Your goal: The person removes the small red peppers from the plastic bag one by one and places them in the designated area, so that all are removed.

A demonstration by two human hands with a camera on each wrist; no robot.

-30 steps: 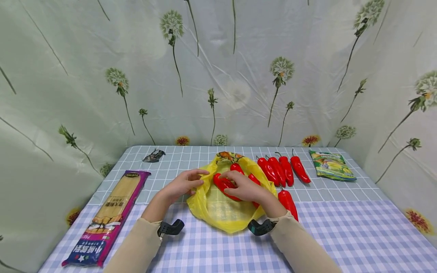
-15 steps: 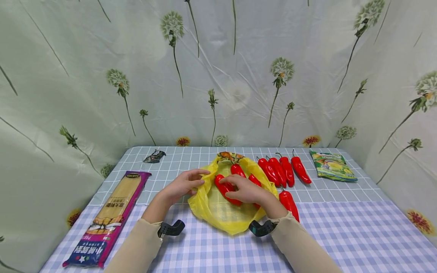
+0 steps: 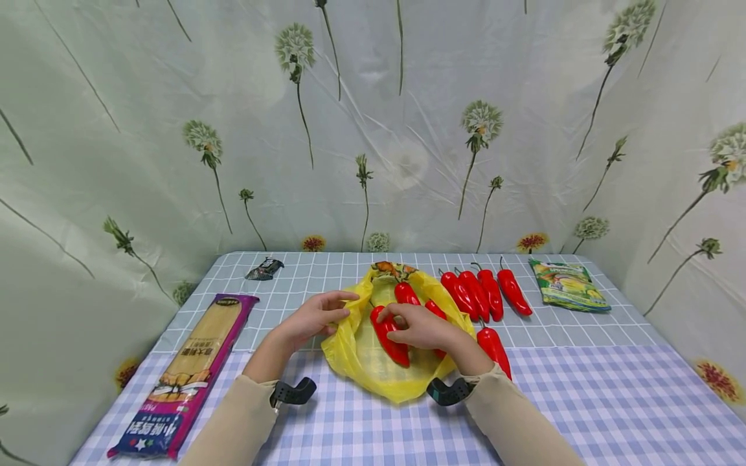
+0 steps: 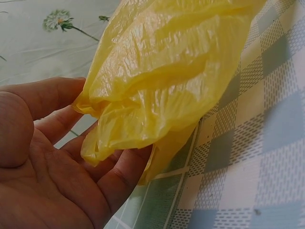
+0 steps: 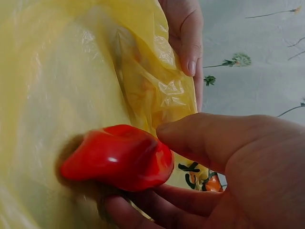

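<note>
A yellow plastic bag (image 3: 373, 369) lies open at the middle of the checked table (image 3: 583, 401). My left hand (image 3: 340, 309) pinches the bag's left edge and holds it up; the left wrist view shows the crumpled film (image 4: 167, 81) between thumb and fingers (image 4: 124, 176). My right hand (image 3: 396, 323) is inside the bag's mouth and grips a red pepper (image 3: 389, 338), seen close in the right wrist view as the red pepper (image 5: 119, 160) between thumb and fingers. Two more peppers (image 3: 406, 292) lie deeper in the bag.
Several red peppers (image 3: 478, 294) lie in a row right of the bag, and one more pepper (image 3: 494, 349) by my right wrist. A noodle packet (image 3: 186, 369) lies at the left, a green snack packet (image 3: 568, 285) at the far right, a small dark wrapper (image 3: 264, 267) at the back left.
My right hand has drawn the red pepper toward me, further into the bag, and turned it to point at the near edge. The left hand keeps its hold on the bag's edge.
</note>
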